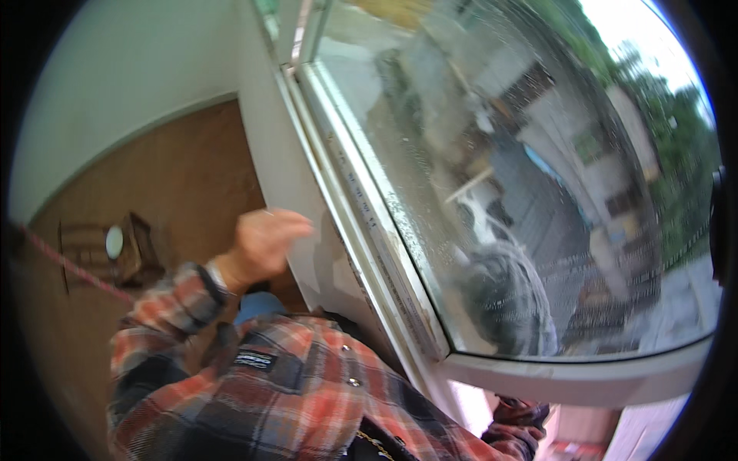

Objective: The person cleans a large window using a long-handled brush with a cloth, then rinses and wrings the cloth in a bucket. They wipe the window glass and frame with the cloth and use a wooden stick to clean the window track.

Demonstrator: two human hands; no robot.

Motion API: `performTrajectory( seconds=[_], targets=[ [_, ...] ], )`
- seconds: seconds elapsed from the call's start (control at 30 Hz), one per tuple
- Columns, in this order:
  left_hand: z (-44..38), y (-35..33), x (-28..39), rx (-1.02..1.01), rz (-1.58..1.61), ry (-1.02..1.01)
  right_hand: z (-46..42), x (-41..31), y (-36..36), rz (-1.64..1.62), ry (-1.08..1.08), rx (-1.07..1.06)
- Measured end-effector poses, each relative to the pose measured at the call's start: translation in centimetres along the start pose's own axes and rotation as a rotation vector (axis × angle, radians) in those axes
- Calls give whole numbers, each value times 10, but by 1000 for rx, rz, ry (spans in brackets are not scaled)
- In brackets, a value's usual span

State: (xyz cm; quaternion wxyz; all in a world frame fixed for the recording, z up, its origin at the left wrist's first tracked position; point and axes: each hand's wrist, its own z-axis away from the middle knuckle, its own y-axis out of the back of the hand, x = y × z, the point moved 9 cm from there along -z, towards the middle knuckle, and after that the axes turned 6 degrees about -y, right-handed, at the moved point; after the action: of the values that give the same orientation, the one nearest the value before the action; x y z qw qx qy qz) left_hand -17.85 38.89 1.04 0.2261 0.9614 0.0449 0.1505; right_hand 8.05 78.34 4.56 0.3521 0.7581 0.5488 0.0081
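Note:
My left hand (268,245) is raised beside the white windowsill (331,253), blurred, its fingers bent and pointing towards the window; I cannot tell whether it holds anything. A plaid sleeve and a pale band cover the wrist. Right of it is a wet, streaked window pane (403,173) in a white frame (576,377), with dark marks along its track. A blurred grey shape (507,299) shows in the glass, perhaps a reflection. My right hand is out of view; the right plaid sleeve (513,432) shows below the lower frame bar.
A small wooden chair (141,253) with a round, pale object (114,242) stands on the brown floor (190,161). A red-and-white cord (75,268) runs at the left. Something blue (259,305) lies below my left hand. Roofs and trees show beyond the glass.

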Motion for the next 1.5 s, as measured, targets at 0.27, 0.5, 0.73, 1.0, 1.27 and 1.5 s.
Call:
performTrajectory(
  seconds=[0.27,0.5,0.73,1.0,1.27,1.5],
  targets=[
    [147,146,3,68,-583,527,-5,-24,-83,-138,251,-250],
    [218,112,-12,46,-521,694,-3,-14,-69,-184,229,-267],
    [205,98,-20,-41,-550,576,2,16,-23,-114,113,-205],
    [165,80,-29,66,-276,581,8,49,76,-17,-77,-5],
    [47,6,-12,14,199,180,68,23,206,131,-277,368],
    [-45,-28,47,-97,587,-368,90,-56,146,225,-259,510]
  ],
)
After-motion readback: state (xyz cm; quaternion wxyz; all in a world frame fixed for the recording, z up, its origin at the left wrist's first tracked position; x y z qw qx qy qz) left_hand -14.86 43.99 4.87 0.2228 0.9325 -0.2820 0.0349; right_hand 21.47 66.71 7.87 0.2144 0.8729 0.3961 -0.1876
